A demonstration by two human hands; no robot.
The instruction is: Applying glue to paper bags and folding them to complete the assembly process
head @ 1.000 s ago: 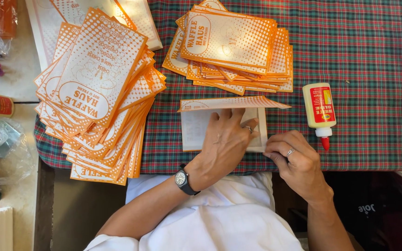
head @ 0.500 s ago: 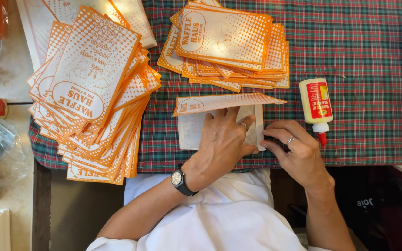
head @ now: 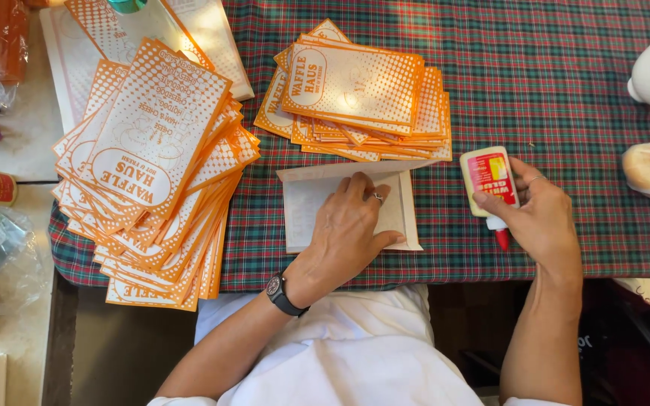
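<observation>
- A counter [head: 581, 90] under a plaid cloth carries two stacks of orange-printed paper bags: a big fanned stack [head: 152, 173] at left, a smaller stack [head: 362, 90] farther back.
- The left hand [head: 347, 233] lies flat, its grip spread apart, on a white folded bag [head: 302, 203] near the counter's front edge.
- The right hand [head: 539, 214] has its grip clamped on a white glue bottle [head: 488, 177], red tip pointing down, just right of the bag.

A single head-worn camera looks almost straight down from close above the near edge of the desk [head: 566, 90], taking in the person's lap at the near side, both hands mid-frame, and the plaid cloth running to the far side.
</observation>
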